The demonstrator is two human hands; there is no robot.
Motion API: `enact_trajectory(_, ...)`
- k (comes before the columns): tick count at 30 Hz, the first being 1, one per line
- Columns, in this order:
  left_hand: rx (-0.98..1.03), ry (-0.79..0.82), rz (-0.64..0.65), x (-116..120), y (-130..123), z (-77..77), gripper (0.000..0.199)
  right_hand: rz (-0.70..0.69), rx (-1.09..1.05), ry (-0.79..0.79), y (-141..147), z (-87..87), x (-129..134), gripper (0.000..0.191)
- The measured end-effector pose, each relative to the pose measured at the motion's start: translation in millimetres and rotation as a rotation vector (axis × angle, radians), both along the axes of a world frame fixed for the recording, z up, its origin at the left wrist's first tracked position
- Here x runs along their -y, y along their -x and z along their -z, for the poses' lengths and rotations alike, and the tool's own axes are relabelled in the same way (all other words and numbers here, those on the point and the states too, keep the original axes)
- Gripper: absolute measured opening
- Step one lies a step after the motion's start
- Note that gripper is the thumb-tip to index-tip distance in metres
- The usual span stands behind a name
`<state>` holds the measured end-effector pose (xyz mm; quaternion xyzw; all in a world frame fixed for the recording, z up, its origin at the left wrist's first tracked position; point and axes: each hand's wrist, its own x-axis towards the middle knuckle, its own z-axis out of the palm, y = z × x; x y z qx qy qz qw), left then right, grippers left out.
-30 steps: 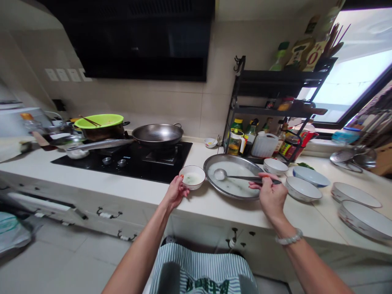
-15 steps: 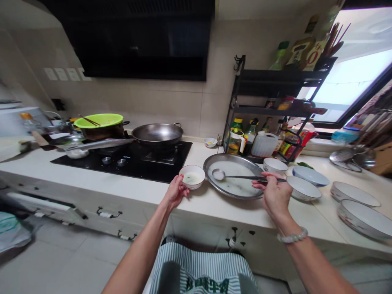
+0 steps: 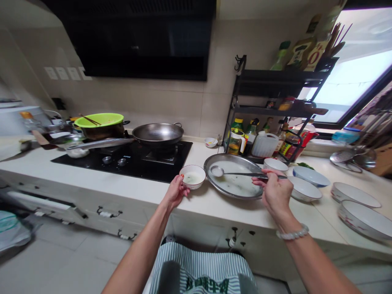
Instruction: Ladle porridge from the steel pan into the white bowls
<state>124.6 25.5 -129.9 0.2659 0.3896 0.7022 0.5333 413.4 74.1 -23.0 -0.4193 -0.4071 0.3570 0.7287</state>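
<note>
Near the front edge of the worktop (image 3: 137, 180), the bowl (image 3: 192, 168) is just beside the basin (image 3: 250, 161), to its left, with some pale liquid (image 3: 234, 185) inside; the left hand (image 3: 177, 189) has its fingers clamped on the bowl's left side; the right hand (image 3: 275, 191) has its fingers closed around the ladle (image 3: 239, 174), whose cup is over the basin's left part, how full I cannot tell; the step in hand looks like ladling; filling the bowl further would call for a level lift over the rim and a slow tilt, the bowl kept steady
</note>
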Motion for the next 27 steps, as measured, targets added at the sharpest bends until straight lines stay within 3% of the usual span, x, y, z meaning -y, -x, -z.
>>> enact_trajectory(10, 0.007, 0.006, -0.006, -0.5, -0.3, 0.7, 0.051, -0.064, 0.023, -0.072, 24.9, -16.5, 7.7, 0.012)
enact_trajectory(16, -0.002, 0.000, -0.004, -0.6, -0.2, 1.0, 0.052, -0.146, 0.230, -0.161, 45.3, -6.6, 27.1, 0.020)
enact_trajectory(22, 0.006, -0.001, -0.003, -0.2, -1.0, 0.1, 0.052, -0.244, 0.631, -0.554, 40.4, 15.9, 48.2, 0.019)
enact_trajectory(27, 0.001, 0.000, 0.000, 0.1, -0.9, -0.7, 0.050, -0.348, 0.864, -0.969, 30.1, 14.6, 54.3, 0.029)
